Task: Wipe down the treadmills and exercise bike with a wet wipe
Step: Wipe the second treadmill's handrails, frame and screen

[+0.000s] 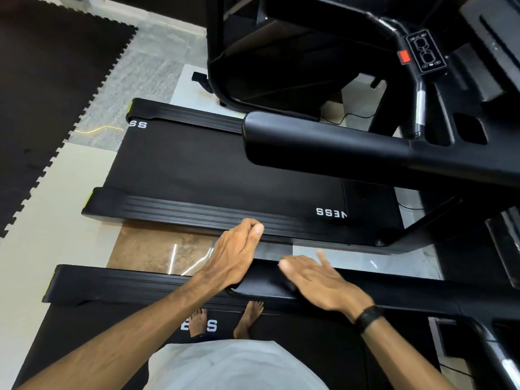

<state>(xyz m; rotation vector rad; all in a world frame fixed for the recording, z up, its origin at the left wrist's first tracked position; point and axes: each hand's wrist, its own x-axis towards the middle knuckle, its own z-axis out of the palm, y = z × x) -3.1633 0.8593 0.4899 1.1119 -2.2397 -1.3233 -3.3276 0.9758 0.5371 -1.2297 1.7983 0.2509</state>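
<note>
I stand barefoot on the belt of the near treadmill [92, 336]. Its padded black handrail [261, 289] ends just below my hands. My left hand [235, 253] hovers over the rail's tip, fingers loosely bent and thumb against the forefinger, with nothing visible in it. My right hand [320, 280], a black band at the wrist, lies flat and blurred on top of the rail with fingers straight. No wet wipe shows anywhere. The far treadmill [213, 170] lies parallel beyond a strip of floor, with its handrail [323, 147] and button panel [426, 52].
A narrow gap of glossy tile floor [157, 249] separates the two treadmills. A black machine frame [253, 57] stands behind the far treadmill. Dark interlocking foam mats [42, 80] cover the floor at left. Thin cables [351, 116] run on the floor at the back.
</note>
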